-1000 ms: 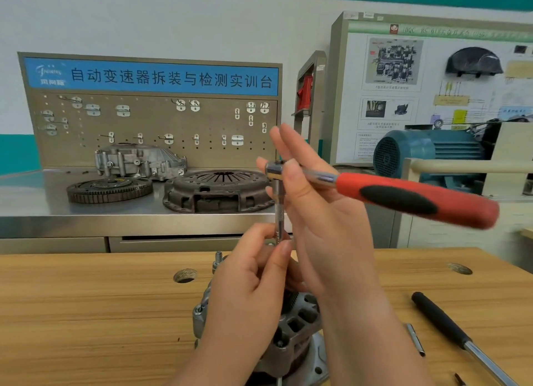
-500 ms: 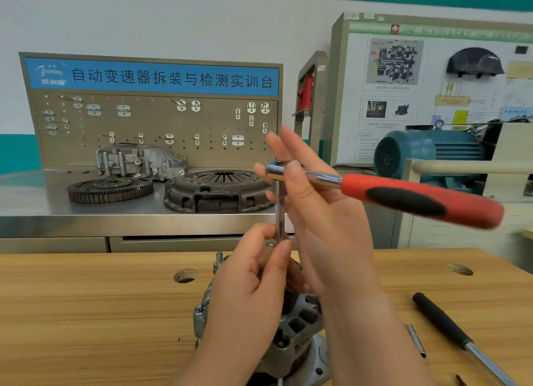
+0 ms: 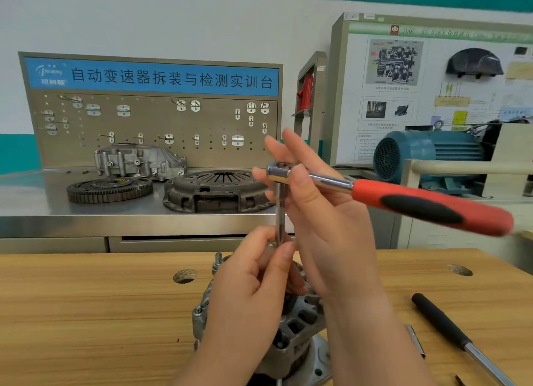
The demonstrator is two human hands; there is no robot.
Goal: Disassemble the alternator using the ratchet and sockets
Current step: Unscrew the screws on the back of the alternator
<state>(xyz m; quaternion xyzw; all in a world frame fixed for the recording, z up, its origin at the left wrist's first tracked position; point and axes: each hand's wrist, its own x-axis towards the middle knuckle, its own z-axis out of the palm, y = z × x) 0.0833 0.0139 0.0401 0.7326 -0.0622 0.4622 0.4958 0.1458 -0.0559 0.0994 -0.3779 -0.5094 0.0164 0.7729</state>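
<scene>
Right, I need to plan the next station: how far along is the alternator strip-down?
Early. Done: the ratchet carries its extension bar. In hand: the right hand holds the ratchet head while the left hand pinches the bar's lower end above the alternator. Left: what shows of the alternator looks whole, so loosening and splitting it remain.

Only thing I can properly read from my end is the blue banner (image 3: 150, 78) along the top of the pegboard (image 3: 144, 129) at about 10 o'clock. It has white characters, 自动变速器拆装与检测实训台. The little white logo (image 3: 50, 73) at its left end is too fuzzy to read. The display board (image 3: 354, 77) at 2 o'clock has a green header strip (image 3: 461, 34) and captions, all blurred.
</scene>
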